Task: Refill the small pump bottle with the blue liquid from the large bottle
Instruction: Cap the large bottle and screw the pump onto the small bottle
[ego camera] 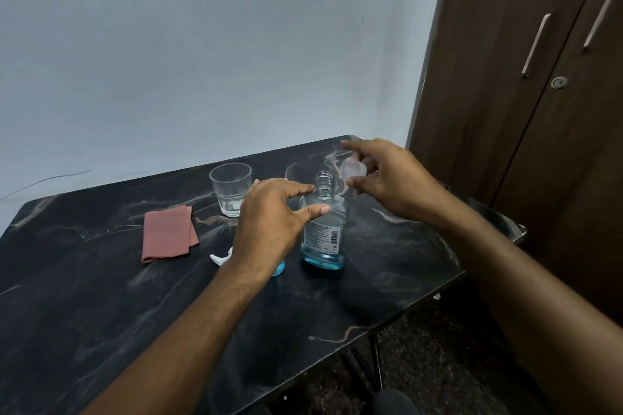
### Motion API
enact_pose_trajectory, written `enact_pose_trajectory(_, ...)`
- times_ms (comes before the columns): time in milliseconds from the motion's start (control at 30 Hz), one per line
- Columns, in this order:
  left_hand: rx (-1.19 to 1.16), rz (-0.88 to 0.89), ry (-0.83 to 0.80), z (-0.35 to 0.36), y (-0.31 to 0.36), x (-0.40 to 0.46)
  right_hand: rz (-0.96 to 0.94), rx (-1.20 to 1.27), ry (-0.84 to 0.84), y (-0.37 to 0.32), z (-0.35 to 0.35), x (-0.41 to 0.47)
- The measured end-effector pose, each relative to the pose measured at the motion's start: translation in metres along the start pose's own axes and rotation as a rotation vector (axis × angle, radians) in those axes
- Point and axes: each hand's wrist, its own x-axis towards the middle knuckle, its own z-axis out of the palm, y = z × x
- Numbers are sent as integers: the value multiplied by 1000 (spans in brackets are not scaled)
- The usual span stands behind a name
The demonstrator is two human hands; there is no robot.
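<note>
The large bottle (pixel 323 229) stands uncapped on the counter (pixel 84 280), its little blue liquid low, the left hand (pixel 269 222) spread beside its neck; the right hand (pixel 387 175) pinches the clear cap (pixel 353 168). The small pump bottle (pixel 278 268) sits mostly hidden under the left wrist, so a careless reach could tip either bottle and spill.
</note>
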Motion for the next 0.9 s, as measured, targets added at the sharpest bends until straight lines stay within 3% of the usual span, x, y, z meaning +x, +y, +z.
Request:
enact_pose_trajectory(367, 3, -28, -17, -1, -2, 6, -267, -358, -340, -34, -17, 28)
enact_pose_trajectory(700, 16, -53, -38, -3, -1, 8, -170, -329, -363, -40, -12, 47)
enact_pose_trajectory(900, 5, -54, -30, -1, -1, 8, -111, -551, -236, -41, 6, 52)
